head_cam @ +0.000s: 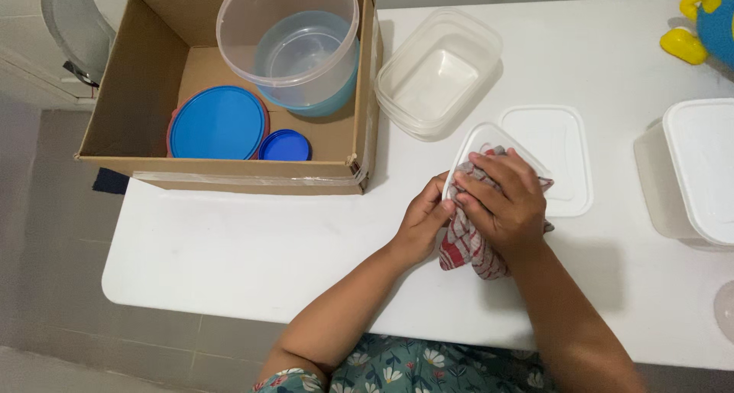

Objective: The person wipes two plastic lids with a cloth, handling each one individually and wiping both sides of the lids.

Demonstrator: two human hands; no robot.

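Note:
My right hand (505, 202) presses a red, white and grey checked cloth (465, 248) into a small clear plastic container (483, 136) at the middle of the white table (252, 248). My left hand (422, 219) grips the container's near left side and steadies it. The cloth hangs down below both hands. A white rectangular lid (562, 144) lies flat just to the right of the container, partly under it.
A cardboard box (145, 64) at the back left holds nested round clear tubs (298, 41) and two blue lids (218, 123). Stacked clear rectangular containers (437, 72) stand behind my hands. A lidded white container (699, 171) is at the right, a yellow and blue toy (699, 26) at the far corner.

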